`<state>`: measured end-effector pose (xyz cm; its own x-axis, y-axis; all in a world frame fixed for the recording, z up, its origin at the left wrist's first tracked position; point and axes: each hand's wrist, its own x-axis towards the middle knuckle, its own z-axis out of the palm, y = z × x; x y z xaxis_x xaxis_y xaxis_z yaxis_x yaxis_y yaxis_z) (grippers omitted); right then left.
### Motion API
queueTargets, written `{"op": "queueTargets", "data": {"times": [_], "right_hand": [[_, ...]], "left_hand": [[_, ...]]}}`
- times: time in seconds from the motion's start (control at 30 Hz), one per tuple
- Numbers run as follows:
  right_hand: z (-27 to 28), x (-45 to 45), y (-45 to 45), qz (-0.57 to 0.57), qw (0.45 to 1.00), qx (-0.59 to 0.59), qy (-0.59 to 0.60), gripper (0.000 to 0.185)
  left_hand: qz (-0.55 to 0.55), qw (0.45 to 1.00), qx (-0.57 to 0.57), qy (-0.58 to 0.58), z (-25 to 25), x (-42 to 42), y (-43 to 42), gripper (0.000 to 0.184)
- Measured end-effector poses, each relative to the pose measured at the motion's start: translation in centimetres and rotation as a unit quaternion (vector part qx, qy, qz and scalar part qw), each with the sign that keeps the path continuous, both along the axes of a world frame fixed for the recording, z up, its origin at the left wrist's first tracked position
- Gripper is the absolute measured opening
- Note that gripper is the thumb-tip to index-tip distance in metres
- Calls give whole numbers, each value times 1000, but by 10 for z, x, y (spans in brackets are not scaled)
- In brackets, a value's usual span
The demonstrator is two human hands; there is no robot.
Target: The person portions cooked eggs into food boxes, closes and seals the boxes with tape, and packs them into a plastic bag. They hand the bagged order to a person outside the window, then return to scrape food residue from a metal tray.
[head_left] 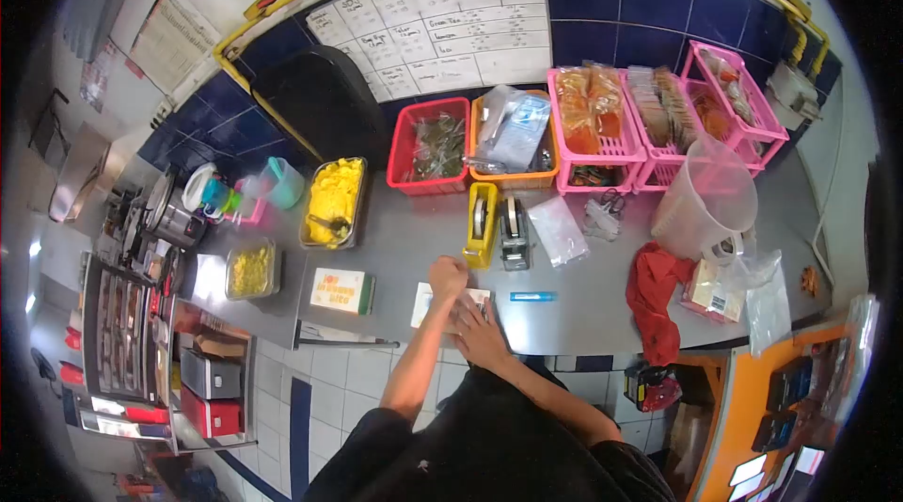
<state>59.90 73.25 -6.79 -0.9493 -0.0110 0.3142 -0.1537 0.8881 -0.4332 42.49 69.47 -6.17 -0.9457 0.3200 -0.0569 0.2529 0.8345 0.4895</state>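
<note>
My left hand [449, 276] is closed in a fist just below the yellow tape dispenser [481, 224]; whatever its fingers hold is hidden. My right hand [480, 334] lies with its fingers stretched out on a flat white item [425, 304] near the table's front edge, partly hiding it. A black tape dispenser [514, 234] stands beside the yellow one. To the right of my hands lies a blue marker [533, 296]. A white box with orange lettering [340, 290] sits to the left.
Red [400, 146] and orange [557, 173] baskets and pink racks [602, 152] line the wall. A steel tray of yellow food [334, 201] stands left. At right are a clear pitcher [705, 201], a red cloth [656, 300] and plastic bags [767, 300].
</note>
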Motion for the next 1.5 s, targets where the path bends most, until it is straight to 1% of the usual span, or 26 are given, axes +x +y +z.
{"op": "queueTargets", "data": {"times": [0.07,0.1,0.13,0.17,0.23,0.27,0.37,0.47,0.53,0.6,0.67,0.7,0.77,0.9,0.97,1.0,1.07,1.1,1.17,1.2,1.27,1.33,1.37,1.4,1.43,1.5], "right_hand": [[-6,-4,-3,-3,1000,-21,5,49],[-7,-2,-3,-6,999,-33,6,48],[-7,-2,-2,-1,999,-37,-15,49],[-6,-1,-1,0,999,-41,-20,49],[-3,-2,-1,-4,1000,-23,1,51],[-3,-2,-1,-3,1000,-21,-7,52],[0,-3,-1,-5,1000,-23,-9,54],[2,-3,-1,-2,999,-32,-8,56],[1,-4,-2,-1,999,-36,-6,56],[0,-4,-3,-4,999,-34,-29,54],[1,-4,-3,-4,999,-33,-26,54],[2,-4,-3,-7,999,-32,-23,54],[3,-3,-3,-3,999,-32,-16,54],[3,-4,-3,-4,999,-24,-22,54],[5,-2,-3,-8,999,-19,-25,52],[7,-3,-4,-11,999,-17,-25,51],[11,-5,-4,-5,999,-20,-24,50],[14,-5,-4,-8,999,-25,-28,50],[19,-6,-4,1,999,-27,-34,53],[20,-7,-5,-6,998,-52,-44,54],[21,-10,-11,-31,994,-88,-48,58],[28,-16,-22,-54,995,-59,-55,61],[32,-21,-25,-82,994,-37,-63,64],[37,-31,-32,-67,996,-14,-57,75],[43,-45,-40,-80,995,-3,-62,75],[54,-77,-51,19,991,8,-130,92]], "left_hand": [[-4,998,63,-14,15,7,-21,21],[-4,998,56,-20,22,18,-34,21],[10,991,117,-59,30,26,-46,20],[27,979,177,-99,30,32,-57,20],[36,975,193,-108,15,32,-70,23],[43,970,211,-114,19,34,-74,26],[107,966,187,-146,28,38,-70,24],[115,961,187,-165,18,31,-71,29],[133,957,189,-176,-7,20,-76,30],[149,952,191,-188,-8,16,-75,31],[129,961,134,-206,-4,11,-72,31],[133,960,135,-205,5,13,-70,31],[99,975,58,-192,17,16,-72,33],[107,970,116,-183,12,33,-92,38],[106,977,55,-174,1,39,-107,35],[109,977,58,-172,9,45,-112,35],[66,987,73,-127,30,55,-126,32],[74,987,75,-123,38,53,-138,32],[91,988,103,-66,49,41,-166,30],[101,989,107,4,45,25,-186,29],[160,975,141,66,43,-20,-231,28],[132,972,121,151,51,-69,-280,30],[138,968,80,192,52,-91,-299,35],[141,962,40,229,49,-110,-315,41],[151,972,49,174,47,-125,-328,50],[148,985,78,36,48,-148,-336,69]]}}
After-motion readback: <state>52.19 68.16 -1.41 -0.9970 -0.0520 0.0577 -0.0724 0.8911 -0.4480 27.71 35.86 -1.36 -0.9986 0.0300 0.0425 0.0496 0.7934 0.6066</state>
